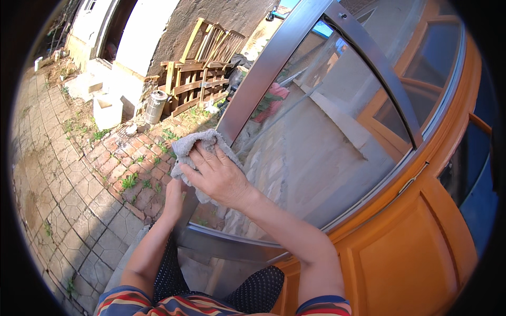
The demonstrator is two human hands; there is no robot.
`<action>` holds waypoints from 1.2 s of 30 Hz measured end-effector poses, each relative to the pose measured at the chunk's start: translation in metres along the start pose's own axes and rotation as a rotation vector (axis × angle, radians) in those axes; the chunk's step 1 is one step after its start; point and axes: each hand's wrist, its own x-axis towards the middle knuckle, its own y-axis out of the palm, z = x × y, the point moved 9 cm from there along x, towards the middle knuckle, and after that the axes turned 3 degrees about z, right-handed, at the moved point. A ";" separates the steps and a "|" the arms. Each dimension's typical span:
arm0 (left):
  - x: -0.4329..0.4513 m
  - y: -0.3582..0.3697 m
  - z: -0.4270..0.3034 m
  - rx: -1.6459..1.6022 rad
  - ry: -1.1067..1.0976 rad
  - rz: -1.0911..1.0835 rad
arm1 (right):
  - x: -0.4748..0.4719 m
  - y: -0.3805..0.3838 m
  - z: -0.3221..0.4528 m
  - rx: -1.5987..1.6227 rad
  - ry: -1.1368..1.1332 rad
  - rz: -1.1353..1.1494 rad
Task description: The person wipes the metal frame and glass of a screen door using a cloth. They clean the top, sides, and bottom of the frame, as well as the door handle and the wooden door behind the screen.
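Note:
My right hand (217, 173) presses a grey terry cloth (203, 138) against the outer upright of a metal-framed screen door (272, 67), its fingers spread over the cloth. Just below, my left hand (174, 199) grips the same upright at its outer edge. The cloth and the frame hide most of its fingers. The see-through mesh panel (300, 166) fills the frame, and the metal bottom rail (229, 245) runs in front of my legs.
At right stands an orange-brown wooden door (411, 245) with glass panes. Wooden pallets (197, 83), a metal can (156, 106) and a white container (107, 111) stand by the wall at upper left. Paving stones (91, 209) and weedy bricks (118, 158) cover the ground.

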 end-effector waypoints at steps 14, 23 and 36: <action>0.004 0.016 0.001 -0.241 -0.189 0.122 | 0.046 -0.118 -0.125 -0.279 0.229 -0.523; 0.015 -0.006 0.003 -0.489 -0.311 0.146 | -0.014 0.031 0.009 -0.013 0.178 -0.011; -0.015 0.002 -0.013 -0.659 -0.420 0.277 | -0.108 0.073 0.084 0.693 0.587 -0.218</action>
